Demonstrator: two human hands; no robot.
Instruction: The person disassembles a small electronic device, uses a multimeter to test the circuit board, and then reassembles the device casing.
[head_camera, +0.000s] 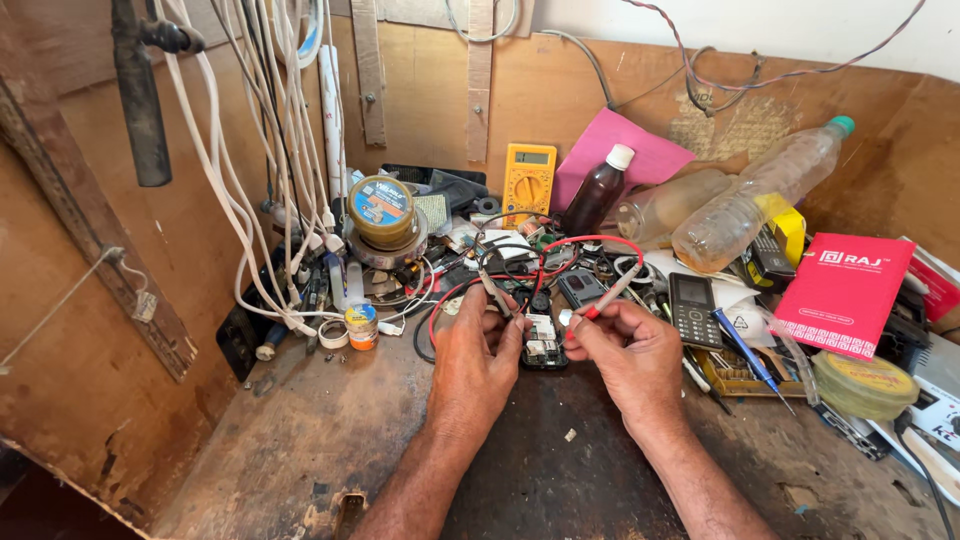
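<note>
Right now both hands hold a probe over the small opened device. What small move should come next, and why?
Probably lower the red probe in the right hand a little, onto the exposed board. Its tip appears to hover just beside the board, while the black probe in the left hand already points down at it. The yellow multimeter stands behind, its leads running to both probes.

A yellow multimeter (529, 179) is seen at upper centre, with a pink sheet (640, 152) beside it and a dark brown bottle (597, 194) capped in white. A red probe (607, 295) with red lead is shown at centre. A red box (843, 292) lies at the right, white cables (236, 190) at upper left.
</note>
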